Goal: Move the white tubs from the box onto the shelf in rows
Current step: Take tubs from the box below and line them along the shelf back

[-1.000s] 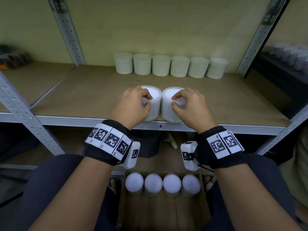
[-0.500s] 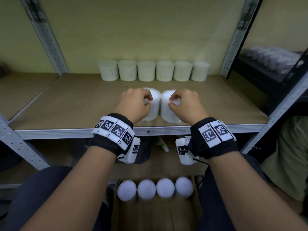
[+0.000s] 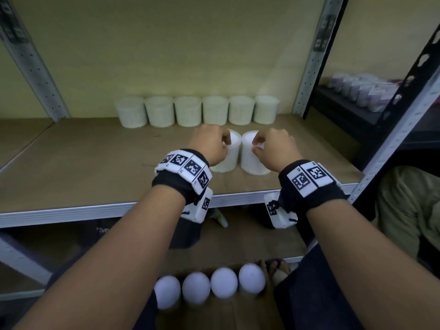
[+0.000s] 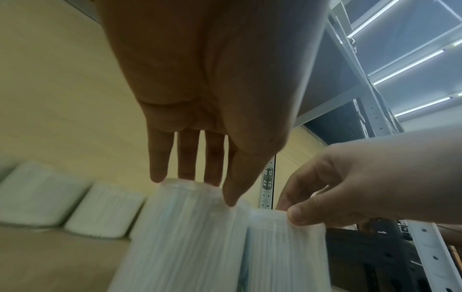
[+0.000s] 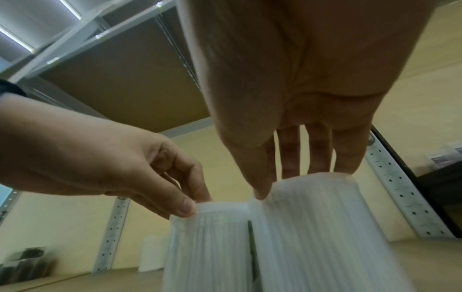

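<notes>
The left hand [image 3: 209,145] pinches the top rim of one white tub [image 3: 229,153], thumb on the near side and fingers [image 4: 160,158] reaching over the lid; the right hand [image 3: 273,148] grips the rim of a second tub [image 3: 251,154] the same way, thumb and fingertips curled over its edge. The two tubs stand upright just beside each other, nearly touching, on the brown board of the shelf [image 3: 83,163], in front of the right end of a back row of six white tubs [image 3: 195,110] lined up against the yellow wall. What the tubs hold cannot be seen; their ribbed sides are opaque. Below, the cardboard box [image 3: 252,313] between the person's knees has four white tubs [image 3: 209,282] standing in a row along its far wall, with bare cardboard nearer the body.

The shelf board lies open to the left of the held pair and between them and the metal front edge [image 3: 71,213]. A grey upright post [image 3: 309,58] stands at the shelf's right rear corner, past the back row's last tub. Both forearms reach forward and slightly inward, wrists raised above the front edge, knuckles up
</notes>
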`<state>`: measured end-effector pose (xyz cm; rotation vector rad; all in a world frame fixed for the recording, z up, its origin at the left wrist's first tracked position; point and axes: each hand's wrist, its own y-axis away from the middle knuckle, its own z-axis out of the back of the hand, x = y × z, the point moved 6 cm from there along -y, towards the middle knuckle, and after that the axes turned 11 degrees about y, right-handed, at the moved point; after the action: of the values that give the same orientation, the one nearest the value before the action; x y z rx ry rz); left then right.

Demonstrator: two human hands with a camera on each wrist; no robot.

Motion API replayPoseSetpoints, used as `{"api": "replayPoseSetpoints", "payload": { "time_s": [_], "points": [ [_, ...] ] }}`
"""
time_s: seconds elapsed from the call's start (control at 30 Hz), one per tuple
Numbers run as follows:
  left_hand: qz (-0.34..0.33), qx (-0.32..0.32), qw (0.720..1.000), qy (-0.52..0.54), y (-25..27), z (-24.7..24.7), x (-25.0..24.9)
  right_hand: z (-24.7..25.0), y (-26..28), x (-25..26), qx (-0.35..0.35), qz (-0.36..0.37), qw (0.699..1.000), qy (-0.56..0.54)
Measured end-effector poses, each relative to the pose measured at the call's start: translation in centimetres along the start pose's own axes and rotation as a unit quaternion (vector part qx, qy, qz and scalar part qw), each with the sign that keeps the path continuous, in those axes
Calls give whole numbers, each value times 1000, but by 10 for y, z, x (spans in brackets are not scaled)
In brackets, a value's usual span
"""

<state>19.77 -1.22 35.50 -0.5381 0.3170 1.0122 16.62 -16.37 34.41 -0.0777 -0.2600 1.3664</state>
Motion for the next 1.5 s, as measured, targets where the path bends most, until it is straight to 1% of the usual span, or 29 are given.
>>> {"api": "replayPoseSetpoints", "payload": {
  "time_s": [0.27, 0.47, 0.73, 0.87, 1.03, 1.23, 1.4, 1.5],
  "points": [
    [13, 27, 999, 12, -52, -26, -1, 0, -44, -26, 0, 2, 1000, 13],
    [-8, 28, 1000, 1, -88, -39, -13, -1, -75, -47, 7, -17, 1000, 15],
    [-8, 38, 999, -1, -131, -55, -16, -6, -113, -72, 0, -34, 999, -15],
    [-19, 32, 999, -6, -147, -61, -17, -9, -131, -79, 0, -31, 999, -7],
    [-26, 42, 999, -24, -160, -69, -16, -9, -147, -81, 2, -12, 1000, 12],
    [-6, 51, 999, -8, -167, -74, -12, -14, -157, -83, 28, 4, 999, 17],
    [5, 81, 996, -25, -161, -76, -16, -12, -145, -84, 102, 22, 994, 19],
    [18, 109, 993, -28, -150, -74, -17, -3, -129, -86, 88, 31, 996, 8]
  ]
}}
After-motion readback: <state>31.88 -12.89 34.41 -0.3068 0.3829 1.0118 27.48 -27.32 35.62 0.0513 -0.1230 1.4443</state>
